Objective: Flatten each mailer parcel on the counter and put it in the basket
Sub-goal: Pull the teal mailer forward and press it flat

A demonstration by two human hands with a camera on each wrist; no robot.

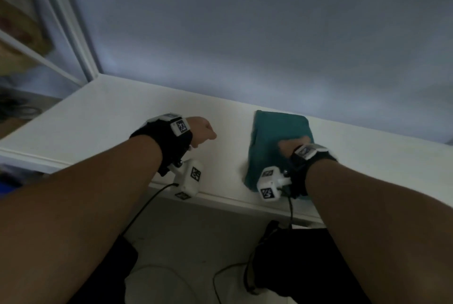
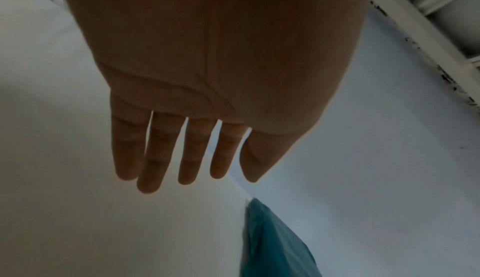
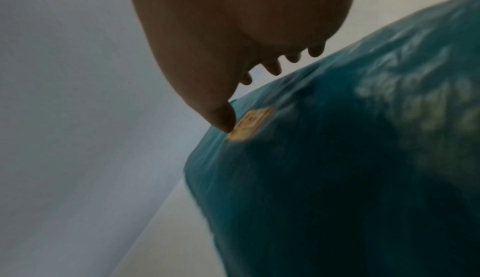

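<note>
Mailer parcel (image 1: 277, 137) is lying on the counter (image 1: 103, 117), right of centre, its far end near the wall (image 1: 245, 34) and its near end reaching the counter's front edge; right hand (image 1: 293, 146) is sitting on top of the parcel, thumb tip beside a small label (image 3: 249, 124) on its upper face; left hand (image 1: 201, 132) is hovering above bare counter, left of the parcel and apart from it; shelving (image 1: 29, 41) is standing beyond the counter's left end.
</note>
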